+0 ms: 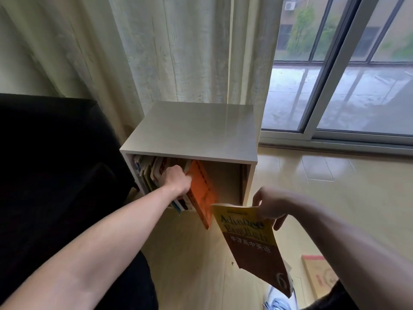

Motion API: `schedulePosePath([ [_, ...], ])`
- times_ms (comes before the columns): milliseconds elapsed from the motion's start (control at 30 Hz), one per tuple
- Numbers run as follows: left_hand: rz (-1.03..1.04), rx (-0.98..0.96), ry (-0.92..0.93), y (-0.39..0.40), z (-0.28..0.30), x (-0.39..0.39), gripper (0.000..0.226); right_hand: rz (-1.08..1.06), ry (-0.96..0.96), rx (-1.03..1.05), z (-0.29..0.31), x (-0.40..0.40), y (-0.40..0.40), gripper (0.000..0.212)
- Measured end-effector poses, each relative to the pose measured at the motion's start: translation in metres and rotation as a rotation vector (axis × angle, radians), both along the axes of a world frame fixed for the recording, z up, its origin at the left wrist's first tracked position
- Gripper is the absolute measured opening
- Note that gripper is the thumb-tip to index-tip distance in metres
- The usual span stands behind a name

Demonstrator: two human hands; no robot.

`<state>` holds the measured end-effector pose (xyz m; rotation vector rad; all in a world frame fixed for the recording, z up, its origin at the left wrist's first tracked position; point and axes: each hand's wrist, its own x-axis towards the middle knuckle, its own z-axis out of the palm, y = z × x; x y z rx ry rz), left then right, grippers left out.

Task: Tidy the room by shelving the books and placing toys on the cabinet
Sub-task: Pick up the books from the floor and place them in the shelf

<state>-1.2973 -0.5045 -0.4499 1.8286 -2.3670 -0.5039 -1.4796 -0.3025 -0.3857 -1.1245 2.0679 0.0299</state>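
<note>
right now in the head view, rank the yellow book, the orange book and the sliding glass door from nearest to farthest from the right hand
1. yellow book: gripped by the right hand at its top edge.
2. orange book: to its left, leaning in the cabinet opening.
3. sliding glass door: far beyond, upper right.

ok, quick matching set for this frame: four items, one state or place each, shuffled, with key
Items:
1. orange book
2. yellow book
3. cabinet
4. left hand

States:
A. held by the right hand, outside the cabinet
B. stands in front of the curtain
C. leans tilted at the right end of the shelved row
D. reaches into the row of shelved books

Pairs: 1-C, 2-A, 3-B, 4-D
</note>
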Motion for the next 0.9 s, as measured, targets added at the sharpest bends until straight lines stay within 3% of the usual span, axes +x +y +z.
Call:
schedulePosePath([
  [167, 0.066, -0.037, 0.001, -0.026, -0.017, -0.013, 0.041, 0.003, 0.001, 0.004, -0.006, -0.004, -0.011, 0.037],
  [367, -0.036, -0.031, -0.324, -0.033, -0.03, -0.024, 0.037, 0.035, 0.008, 0.015, -0.014, -0.004, -0.019, 0.036],
  [900, 0.03, -0.005, -0.356, -0.036, -0.02, -0.006, 0.049, 0.051, 0.025, -0.01, -0.012, 0.0, -0.021, 0.035],
])
